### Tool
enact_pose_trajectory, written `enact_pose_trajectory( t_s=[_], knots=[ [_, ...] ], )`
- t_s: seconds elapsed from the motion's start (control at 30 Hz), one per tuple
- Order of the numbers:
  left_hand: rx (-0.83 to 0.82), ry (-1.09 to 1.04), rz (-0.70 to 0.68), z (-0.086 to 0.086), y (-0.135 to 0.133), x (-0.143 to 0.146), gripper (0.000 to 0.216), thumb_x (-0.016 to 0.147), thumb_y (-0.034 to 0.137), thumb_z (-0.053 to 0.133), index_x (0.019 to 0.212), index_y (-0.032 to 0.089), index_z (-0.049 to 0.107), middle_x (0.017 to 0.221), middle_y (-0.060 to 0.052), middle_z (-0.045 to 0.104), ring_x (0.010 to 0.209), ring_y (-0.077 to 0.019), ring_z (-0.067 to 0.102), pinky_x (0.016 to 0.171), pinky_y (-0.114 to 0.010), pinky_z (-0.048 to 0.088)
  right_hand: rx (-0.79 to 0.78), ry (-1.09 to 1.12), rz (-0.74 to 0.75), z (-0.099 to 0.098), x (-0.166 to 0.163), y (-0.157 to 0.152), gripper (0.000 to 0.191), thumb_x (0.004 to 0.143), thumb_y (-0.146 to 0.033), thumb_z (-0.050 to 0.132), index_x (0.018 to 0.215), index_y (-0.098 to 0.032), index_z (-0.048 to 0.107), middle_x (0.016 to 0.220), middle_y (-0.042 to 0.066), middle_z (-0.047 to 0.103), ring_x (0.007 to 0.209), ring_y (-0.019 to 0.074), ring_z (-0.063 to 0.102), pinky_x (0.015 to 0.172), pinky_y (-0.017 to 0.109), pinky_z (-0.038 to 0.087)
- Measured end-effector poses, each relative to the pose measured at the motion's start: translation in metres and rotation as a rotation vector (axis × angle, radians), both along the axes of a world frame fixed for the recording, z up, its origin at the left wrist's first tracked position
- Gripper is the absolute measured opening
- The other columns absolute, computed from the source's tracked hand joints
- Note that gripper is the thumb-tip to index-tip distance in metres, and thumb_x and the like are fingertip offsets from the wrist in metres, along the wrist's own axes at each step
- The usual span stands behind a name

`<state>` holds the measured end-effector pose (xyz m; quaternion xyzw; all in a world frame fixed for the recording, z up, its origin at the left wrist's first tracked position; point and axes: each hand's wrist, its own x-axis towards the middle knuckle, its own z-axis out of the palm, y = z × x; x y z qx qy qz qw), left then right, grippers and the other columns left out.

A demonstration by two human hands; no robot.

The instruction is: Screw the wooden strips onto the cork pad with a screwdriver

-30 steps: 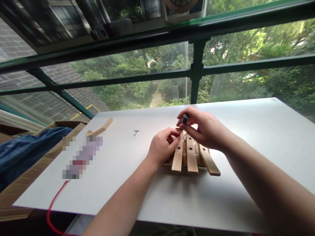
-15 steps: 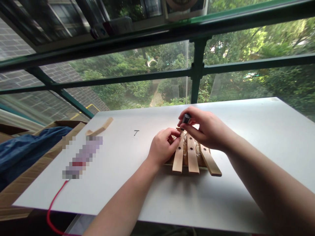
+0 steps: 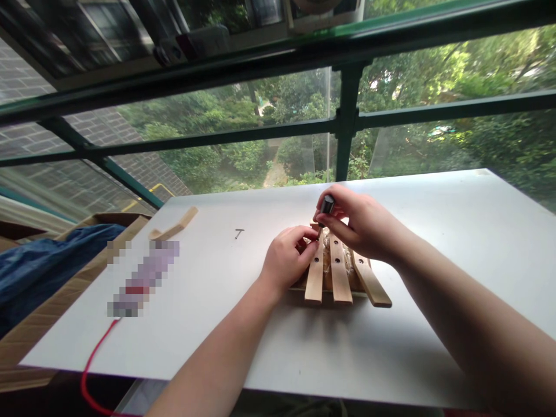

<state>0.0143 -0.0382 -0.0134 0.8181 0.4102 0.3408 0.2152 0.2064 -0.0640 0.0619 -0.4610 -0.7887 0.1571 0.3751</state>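
Note:
Three pale wooden slats [image 3: 339, 272] lie side by side across a wooden piece on the white table [image 3: 434, 231]. My right hand [image 3: 360, 229] is closed round a short black-handled screwdriver [image 3: 326, 205], held upright with its tip at the far end of the leftmost slat. My left hand [image 3: 289, 258] pinches something small at that same spot, right by the tool's tip; what it pinches is too small to make out. The far ends of the slats are hidden under both hands.
A loose curved wooden piece [image 3: 174, 226] lies at the table's far left. A small dark screw [image 3: 239, 233] lies alone on the table. A blurred object [image 3: 141, 278] with a red cable [image 3: 93, 362] lies near the left edge. A cardboard box with blue cloth [image 3: 39, 266] stands further left.
Both hands stay on the slats. The screwdriver handle has turned slightly in my right fingers. The view has shifted a little.

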Motion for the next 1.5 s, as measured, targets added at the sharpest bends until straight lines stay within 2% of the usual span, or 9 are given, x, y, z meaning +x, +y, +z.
enact_pose_trajectory(
  t_s=[0.17, 0.37, 0.73, 1.1, 1.5],
  knots=[
    [0.035, -0.021, -0.026, 0.0, 0.0, -0.002, 0.013, 0.088, 0.027, 0.064, 0.098, 0.023, 0.07, 0.094, 0.0, 0.073, 0.08, -0.0136, 0.066, 0.077, -0.026, 0.052, -0.063, 0.06, -0.004, -0.002, -0.003, 0.001, 0.01, 0.09, -0.023, 0.054, 0.096, -0.022, 0.046, 0.081, 0.003, 0.067, 0.073, 0.0177, 0.062, 0.069, 0.028, 0.043],
    [0.089, -0.055, -0.034, -0.003, 0.003, -0.003, 0.016, 0.09, 0.021, 0.061, 0.1, 0.023, 0.073, 0.1, 0.0, 0.075, 0.094, -0.0155, 0.068, 0.087, -0.028, 0.053, -0.046, 0.093, 0.031, -0.004, -0.003, 0.001, 0.012, 0.089, -0.022, 0.055, 0.097, -0.023, 0.046, 0.08, 0.002, 0.067, 0.074, 0.0181, 0.064, 0.068, 0.027, 0.044],
    [0.033, -0.074, -0.025, -0.003, 0.003, -0.006, 0.025, 0.086, 0.01, 0.058, 0.102, 0.024, 0.072, 0.104, 0.001, 0.074, 0.096, -0.0142, 0.068, 0.09, -0.027, 0.053, -0.075, 0.224, 0.11, -0.016, -0.001, 0.009, 0.014, 0.093, -0.029, 0.055, 0.102, -0.023, 0.046, 0.082, 0.002, 0.067, 0.078, 0.0181, 0.067, 0.072, 0.03, 0.049],
    [0.033, -0.099, -0.042, -0.004, 0.003, -0.007, 0.019, 0.09, 0.019, 0.059, 0.103, 0.024, 0.072, 0.105, 0.002, 0.074, 0.098, -0.0135, 0.068, 0.092, -0.026, 0.053, -0.071, 0.239, 0.08, -0.015, -0.004, 0.007, 0.017, 0.087, -0.026, 0.062, 0.099, -0.024, 0.05, 0.08, 0.001, 0.064, 0.077, 0.0183, 0.066, 0.07, 0.029, 0.049],
    [0.04, -0.081, -0.035, -0.003, 0.001, -0.006, 0.017, 0.089, 0.018, 0.06, 0.101, 0.023, 0.071, 0.104, -0.001, 0.074, 0.092, -0.016, 0.068, 0.089, -0.03, 0.055, -0.073, 0.242, 0.035, -0.017, -0.009, 0.007, 0.016, 0.088, -0.028, 0.061, 0.099, -0.024, 0.049, 0.08, 0.0, 0.064, 0.077, 0.0185, 0.066, 0.068, 0.029, 0.049]
  ],
)
